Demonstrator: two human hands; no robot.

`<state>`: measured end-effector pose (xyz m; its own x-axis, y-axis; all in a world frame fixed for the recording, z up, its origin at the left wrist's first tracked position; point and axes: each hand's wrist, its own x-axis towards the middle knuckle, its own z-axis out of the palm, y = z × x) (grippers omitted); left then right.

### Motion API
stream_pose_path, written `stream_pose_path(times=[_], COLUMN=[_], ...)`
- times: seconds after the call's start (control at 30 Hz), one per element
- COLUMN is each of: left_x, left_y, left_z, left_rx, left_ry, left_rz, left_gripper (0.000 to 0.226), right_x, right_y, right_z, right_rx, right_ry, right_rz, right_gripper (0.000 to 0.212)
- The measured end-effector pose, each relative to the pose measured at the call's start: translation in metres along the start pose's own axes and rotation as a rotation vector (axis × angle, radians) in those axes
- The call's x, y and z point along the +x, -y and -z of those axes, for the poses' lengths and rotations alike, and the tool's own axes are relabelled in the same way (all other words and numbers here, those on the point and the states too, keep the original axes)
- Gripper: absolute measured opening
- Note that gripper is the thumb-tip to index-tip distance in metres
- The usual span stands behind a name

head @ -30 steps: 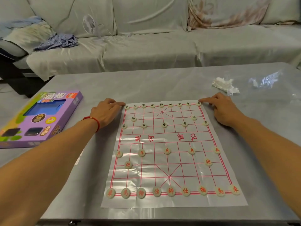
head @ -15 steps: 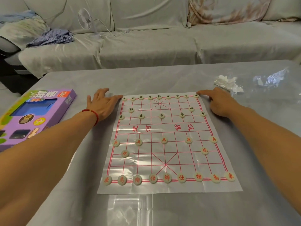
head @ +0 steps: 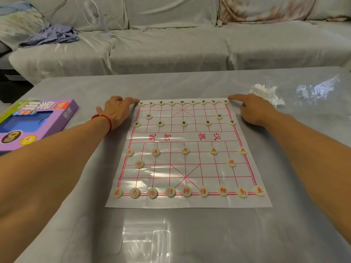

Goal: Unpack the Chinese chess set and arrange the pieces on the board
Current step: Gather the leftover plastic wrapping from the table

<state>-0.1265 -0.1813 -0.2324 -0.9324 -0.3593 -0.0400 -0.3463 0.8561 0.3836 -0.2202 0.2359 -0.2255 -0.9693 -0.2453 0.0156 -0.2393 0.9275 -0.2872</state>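
The board (head: 187, 158), a thin creased sheet with a red grid, lies flat near the middle of the grey bench (head: 190, 86), its near edge well back from the bench's near edge and its far edge well short of the far one, behind which a sofa (head: 171, 46) runs the full width. Bare bench lies open on every side of the sheet: a broad strip in front, another beyond the far row, and wide margins left and right where the forearms cross. The box (head: 36, 122), purple with a blue window, sits at the bench's left edge, well apart from the board. Crumpled clear wrap (head: 266, 92) lies just beyond the far right corner, with more shiny film (head: 319, 90) further right. Red pieces (head: 186, 191) fill the near row, with two cannons and five soldiers ahead of them; black pieces (head: 182, 102) fill the far row with their own cannons and soldiers. The left hand (head: 115, 112), a red band (head: 103, 121) on its wrist, rests on the bench just beside the far left corner, fingers loosely bent, their tips at the sheet's edge next to the corner piece and gripping nothing. The right hand (head: 254, 109) rests beside the far right corner, forefinger stretched out to touch the sheet's corner just by the corner piece, the other fingers curled under, holding nothing.
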Motion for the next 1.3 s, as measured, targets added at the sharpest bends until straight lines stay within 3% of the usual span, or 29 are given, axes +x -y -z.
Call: stream_pose_path(times=[0.1,0.2,0.33,0.47,0.53,0.63,0.7,0.77,0.87,1.07,1.23,1.3], left_x=[-0.003,-0.023,-0.043,-0.053,-0.052,-0.042,-0.031,-0.024,-0.03,-0.071,-0.13,-0.152], left_y=[-0.008,-0.056,-0.16,-0.268,-0.312,-0.359,-0.377,-0.387,-0.392,-0.385,-0.378,-0.373], left_z=[0.005,0.005,-0.016,-0.051,-0.071,-0.098,-0.112,-0.123,-0.132,-0.132,-0.134,-0.127], left_rx=[-0.108,-0.159,-0.003,-0.019,-0.055,-0.092,-0.09,-0.078,-0.12,-0.059,-0.253,-0.296], left_ry=[-0.099,-0.195,-0.142,-0.081,-0.042,0.048,0.119,0.18,0.145,0.093,0.116,0.106], left_rz=[-0.043,-0.234,-0.525,-0.689,-0.698,-0.618,-0.548,-0.502,-0.458,-0.543,-0.579,-0.569], left_gripper=[0.066,0.053,0.04,0.037,0.046,0.067,0.074,0.073,0.065,0.068,0.057,0.054], right_x=[-0.018,-0.039,-0.059,-0.069,-0.068,-0.06,-0.054,-0.05,-0.051,-0.077,-0.136,-0.162], right_y=[-0.007,-0.018,-0.051,-0.101,-0.13,-0.17,-0.185,-0.189,-0.187,-0.19,-0.175,-0.168], right_z=[0.0,0.005,0.015,0.028,0.035,0.042,0.044,0.044,0.045,0.051,0.054,0.056], right_rx=[0.195,0.183,0.124,0.044,-0.051,-0.149,-0.119,-0.102,-0.085,0.138,0.202,0.262], right_ry=[-0.164,-0.333,-0.472,-0.641,-0.603,-0.295,-0.124,-0.059,-0.105,-0.371,-0.428,-0.435], right_rz=[-0.005,0.03,0.024,-0.064,-0.169,-0.336,-0.393,-0.398,-0.399,-0.263,-0.197,-0.189], right_gripper=[0.047,0.032,0.026,0.031,0.046,0.07,0.075,0.079,0.075,0.015,0.005,0.012])
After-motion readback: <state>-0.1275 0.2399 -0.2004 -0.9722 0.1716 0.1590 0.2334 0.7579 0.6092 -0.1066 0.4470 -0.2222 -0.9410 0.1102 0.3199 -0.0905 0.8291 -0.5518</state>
